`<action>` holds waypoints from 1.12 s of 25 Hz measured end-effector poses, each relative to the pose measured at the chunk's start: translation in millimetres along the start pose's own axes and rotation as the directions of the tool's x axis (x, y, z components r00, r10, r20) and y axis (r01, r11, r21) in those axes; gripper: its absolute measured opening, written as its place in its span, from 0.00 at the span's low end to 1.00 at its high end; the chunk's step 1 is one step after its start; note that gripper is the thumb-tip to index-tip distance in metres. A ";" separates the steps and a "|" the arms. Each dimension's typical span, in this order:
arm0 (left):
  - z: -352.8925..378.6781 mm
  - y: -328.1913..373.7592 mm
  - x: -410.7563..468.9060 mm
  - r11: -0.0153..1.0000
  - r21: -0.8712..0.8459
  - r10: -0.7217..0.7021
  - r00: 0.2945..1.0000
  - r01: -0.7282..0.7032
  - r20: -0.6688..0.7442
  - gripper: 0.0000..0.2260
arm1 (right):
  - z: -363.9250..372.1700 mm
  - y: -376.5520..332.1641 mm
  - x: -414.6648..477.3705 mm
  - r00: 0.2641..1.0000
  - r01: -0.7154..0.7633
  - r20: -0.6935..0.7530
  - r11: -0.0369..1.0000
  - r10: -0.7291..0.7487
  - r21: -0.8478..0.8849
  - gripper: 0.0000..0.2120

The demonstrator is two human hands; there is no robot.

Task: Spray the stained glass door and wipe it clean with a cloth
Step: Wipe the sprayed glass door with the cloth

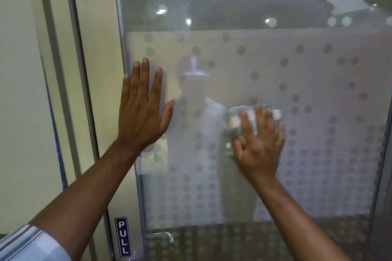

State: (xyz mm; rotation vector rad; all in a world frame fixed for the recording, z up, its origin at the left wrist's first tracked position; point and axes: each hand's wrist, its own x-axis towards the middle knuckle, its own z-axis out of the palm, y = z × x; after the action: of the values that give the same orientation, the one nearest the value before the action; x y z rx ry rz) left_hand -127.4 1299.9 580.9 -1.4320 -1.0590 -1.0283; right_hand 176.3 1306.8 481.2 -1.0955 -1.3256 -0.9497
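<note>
In the head view, the left hand (pixel 141 112) lies flat and holds nothing, its fingers straight on the left edge of the frosted, grey-dotted glass door (pixel 318 112). The right hand (pixel 259 144) presses a crumpled pale blue and white cloth (pixel 235 121) on the middle of the pane with its fingers spread. To wipe well, I think the left hand should brace the door against swinging while the cloth goes in overlapping passes with even pressure.

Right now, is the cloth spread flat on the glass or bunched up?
Bunched up: the cloth is a crumpled wad under the right hand, pressed to the glass door.
</note>
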 end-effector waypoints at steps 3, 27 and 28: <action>-0.2 -15.0 -6.4 1.000 0.009 0.010 1.000 -0.010 0.007 0.35 | -0.7 12.0 44.7 0.948 -0.302 -0.087 0.952 0.305 0.047 0.33; -6.4 -25.6 -5.1 0.993 -0.113 0.039 0.999 -0.042 -0.031 0.32 | 15.6 -124.6 76.7 0.951 -0.293 -0.081 0.953 0.299 0.073 0.35; -8.4 -27.4 -1.5 0.992 -0.119 0.042 0.998 -0.048 -0.054 0.31 | 18.7 -140.0 69.8 0.975 -0.207 -0.064 0.976 0.211 0.071 0.35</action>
State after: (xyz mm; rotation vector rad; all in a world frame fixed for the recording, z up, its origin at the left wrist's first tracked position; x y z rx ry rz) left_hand -154.8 1293.5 586.8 -1.5110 -0.9369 -1.1059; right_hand 39.5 1295.5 558.5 -1.1178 -1.1502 -0.7780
